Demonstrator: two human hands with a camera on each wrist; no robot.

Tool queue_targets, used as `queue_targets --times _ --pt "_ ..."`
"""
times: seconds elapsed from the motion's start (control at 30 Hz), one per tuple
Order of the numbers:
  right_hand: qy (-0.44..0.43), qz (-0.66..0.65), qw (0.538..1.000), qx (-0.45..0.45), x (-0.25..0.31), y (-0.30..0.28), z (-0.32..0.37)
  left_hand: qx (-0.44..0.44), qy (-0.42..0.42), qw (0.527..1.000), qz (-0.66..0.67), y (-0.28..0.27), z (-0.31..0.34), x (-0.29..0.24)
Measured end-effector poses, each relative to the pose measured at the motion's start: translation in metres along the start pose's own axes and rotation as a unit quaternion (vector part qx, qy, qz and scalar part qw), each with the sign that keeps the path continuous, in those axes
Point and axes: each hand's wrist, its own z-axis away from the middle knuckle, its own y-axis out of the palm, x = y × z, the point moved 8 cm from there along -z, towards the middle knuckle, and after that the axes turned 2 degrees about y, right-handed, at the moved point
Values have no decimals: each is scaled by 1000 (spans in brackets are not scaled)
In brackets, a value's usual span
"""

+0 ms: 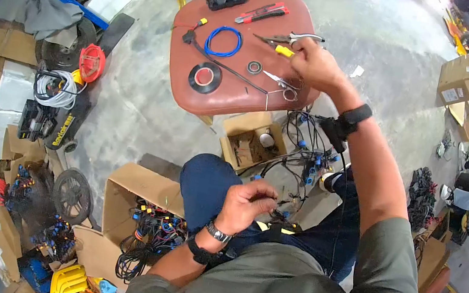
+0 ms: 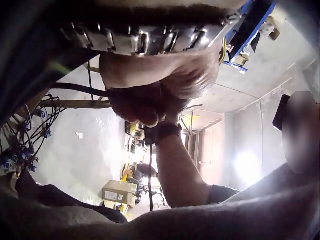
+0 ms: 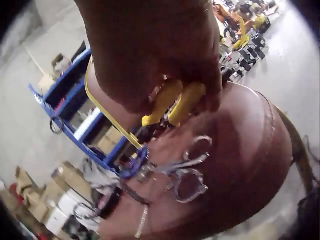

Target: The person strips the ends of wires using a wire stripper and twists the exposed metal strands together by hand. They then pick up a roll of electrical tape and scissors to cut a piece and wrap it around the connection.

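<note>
We're holding the yellow-handled tool (image 1: 284, 51) in our right grip (image 1: 317, 67) over the chair seat (image 1: 227, 96), scissors (image 1: 281, 81) lying untouched; we're seeing nothing plainly finished, and we're unable to tell what's remaining or whether our left grip (image 1: 244, 208) is holding anything

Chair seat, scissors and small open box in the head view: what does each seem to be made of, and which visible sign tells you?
Chair seat: probably vinyl or leather, smooth, with a soft sheen.
Scissors: apparently bare metal, silvery and shiny right through the finger loops.
Small open box: cardboard, matt brown with folded flaps.
</note>
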Motion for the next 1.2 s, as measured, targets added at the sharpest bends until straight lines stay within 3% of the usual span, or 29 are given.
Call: queue_targets --times 0.03,0.1,0.2,0.23,0.3,0.37,0.5,0.53,0.57,0.7,1.0,1.2 --pt "15 -119 993 17 -4 -7 11 -5 17 1000 7 -1 -1 -3" --pt "42 -350 935 48 -11 -21 42 -13 54 998 20 -5 -4 0" --pt "43 -668 741 53 -20 -28 120 -24 72 997 30 -4 -6 -1" --pt "60 -731 677 57 -17 -27 147 -30 79 995 44 -4 -7 2" --pt "106 -744 647 130 -26 -6 191 -23 76 996 50 -1 -9 7" --pt "147 -664 723 118 -35 20 222 -14 72 997 31 8 -12 6" --pt "120 -618 744 223 -50 56 270 -58 73 994 63 14 -18 19" --pt "116 -533 802 245 -53 62 274 -65 75 994 54 14 -19 23" --pt "93 -502 819 261 -52 68 278 -71 72 994 42 13 -18 28" --pt "46 -510 812 281 -39 67 290 -118 98 988 26 14 -11 21" --pt "-49 -367 901 228 -46 36 311 -115 128 985 -4 30 -6 12" --pt "-31 -310 924 222 -39 18 314 -124 130 983 -44 30 -12 6"
